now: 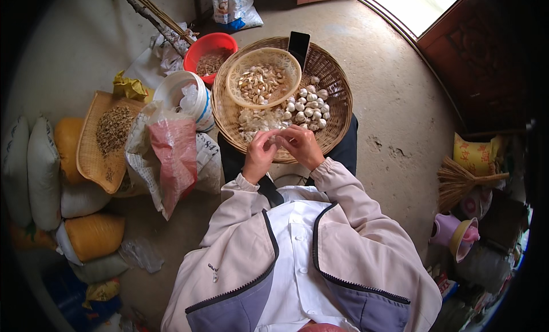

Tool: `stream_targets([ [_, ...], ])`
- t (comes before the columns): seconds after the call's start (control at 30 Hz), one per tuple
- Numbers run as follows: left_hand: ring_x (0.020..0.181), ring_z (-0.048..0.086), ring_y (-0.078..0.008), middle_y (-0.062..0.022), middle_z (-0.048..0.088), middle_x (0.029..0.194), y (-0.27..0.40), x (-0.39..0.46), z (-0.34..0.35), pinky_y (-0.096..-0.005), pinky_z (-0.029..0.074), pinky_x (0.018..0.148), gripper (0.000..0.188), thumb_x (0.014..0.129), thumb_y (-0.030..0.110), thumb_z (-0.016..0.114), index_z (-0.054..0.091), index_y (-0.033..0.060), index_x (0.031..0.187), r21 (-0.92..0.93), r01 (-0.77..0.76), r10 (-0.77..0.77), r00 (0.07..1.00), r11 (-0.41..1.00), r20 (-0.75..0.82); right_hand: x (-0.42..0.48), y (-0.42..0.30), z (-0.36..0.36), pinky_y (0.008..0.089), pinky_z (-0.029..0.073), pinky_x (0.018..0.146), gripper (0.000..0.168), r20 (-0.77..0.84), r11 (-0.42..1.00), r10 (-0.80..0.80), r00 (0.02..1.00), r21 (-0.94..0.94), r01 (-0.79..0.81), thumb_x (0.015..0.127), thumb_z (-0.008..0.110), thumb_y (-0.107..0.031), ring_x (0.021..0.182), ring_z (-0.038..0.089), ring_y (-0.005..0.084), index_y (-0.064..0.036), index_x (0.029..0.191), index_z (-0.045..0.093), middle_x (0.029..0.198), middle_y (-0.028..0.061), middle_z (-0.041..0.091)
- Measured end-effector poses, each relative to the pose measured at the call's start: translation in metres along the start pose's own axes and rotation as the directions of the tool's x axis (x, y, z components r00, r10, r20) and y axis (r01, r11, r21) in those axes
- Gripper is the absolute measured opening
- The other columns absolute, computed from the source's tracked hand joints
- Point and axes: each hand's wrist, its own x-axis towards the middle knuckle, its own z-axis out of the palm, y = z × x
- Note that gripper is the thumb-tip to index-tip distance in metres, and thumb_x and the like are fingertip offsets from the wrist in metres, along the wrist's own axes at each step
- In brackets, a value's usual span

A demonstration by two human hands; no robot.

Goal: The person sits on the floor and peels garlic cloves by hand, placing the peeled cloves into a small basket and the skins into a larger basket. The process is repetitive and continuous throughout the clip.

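Note:
A round wicker basket (339, 122) rests on my lap. Over its near rim, my left hand (260, 154) and my right hand (303, 144) meet, fingertips pinching a small pale piece of garlic (273, 139) that the fingers mostly hide. Just beyond them lies a heap of papery garlic skins (257, 121). Whole white garlic bulbs (309, 107) fill the right part of the basket. At its far left sits a cream plastic colander (296, 81) holding many loose garlic cloves (260, 83). A dark-screened phone (299, 46) leans against the basket's far rim.
Left of the basket stand a red basin (233, 40) and a white bucket (165, 85). A woven scoop (88, 156) of dried bits and several stuffed sacks (43, 173) lie further left. At right are a straw broom (450, 182), a purple plastic container (444, 229) and a wooden door (476, 53).

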Motion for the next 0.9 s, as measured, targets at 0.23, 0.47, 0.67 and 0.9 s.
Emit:
stream_targets([
  [0.23, 0.072, 0.055, -0.0082, -0.0044, 0.061, 0.102, 0.003, -0.003, -0.004, -0.0218, 0.046, 0.064, 0.031, 0.086, -0.002, 0.064, 0.064, 0.0003, 0.117, 0.087, 0.01, -0.012, 1.0, 0.996, 0.024, -0.002, 0.003, -0.002, 0.0357, 0.053, 0.061, 0.014, 0.024, 0.993, -0.043, 0.999, -0.109, 0.045, 0.084, 0.071, -0.01, 0.068, 0.066, 0.0267, -0.002, 0.096, 0.072, 0.076, 0.0138, 0.065],
  [0.47, 0.078, 0.057, -0.0063, -0.0045, 0.062, 0.1, 0.003, -0.003, -0.002, -0.0212, 0.048, 0.068, 0.034, 0.086, -0.003, 0.064, 0.062, 0.0007, 0.12, -0.008, 0.074, -0.073, 0.996, 0.997, 0.044, -0.005, 0.018, 0.006, 0.0305, 0.053, 0.063, 0.016, -0.025, 0.982, 0.185, 0.982, 0.034, -0.185, 0.085, 0.068, -0.01, 0.07, 0.067, 0.0173, 0.002, 0.095, 0.069, 0.079, 0.0136, 0.069],
  [0.67, 0.082, 0.06, -0.0056, -0.0039, 0.063, 0.096, -0.005, -0.004, 0.001, -0.0215, 0.05, 0.072, 0.031, 0.087, -0.003, 0.064, 0.06, -0.0004, 0.117, -0.117, 0.157, -0.155, 0.988, 0.981, 0.025, -0.009, 0.01, 0.003, 0.0267, 0.053, 0.066, 0.016, 0.021, 0.916, 0.227, 0.974, 0.336, -0.221, 0.089, 0.069, -0.011, 0.073, 0.067, 0.0129, 0.004, 0.095, 0.069, 0.081, 0.0125, 0.07],
  [0.9, 0.075, 0.066, -0.0174, -0.0098, 0.064, 0.096, 0.001, -0.003, -0.002, -0.0278, 0.053, 0.066, 0.028, 0.083, 0.001, 0.066, 0.062, 0.0, 0.111, 0.056, 0.086, -0.087, 0.996, 0.995, 0.015, -0.005, 0.004, -0.004, 0.0322, 0.052, 0.062, 0.014, 0.032, 0.999, 0.052, 0.998, -0.017, -0.051, 0.084, 0.071, -0.008, 0.068, 0.066, 0.0223, 0.002, 0.093, 0.07, 0.079, 0.0136, 0.067],
])
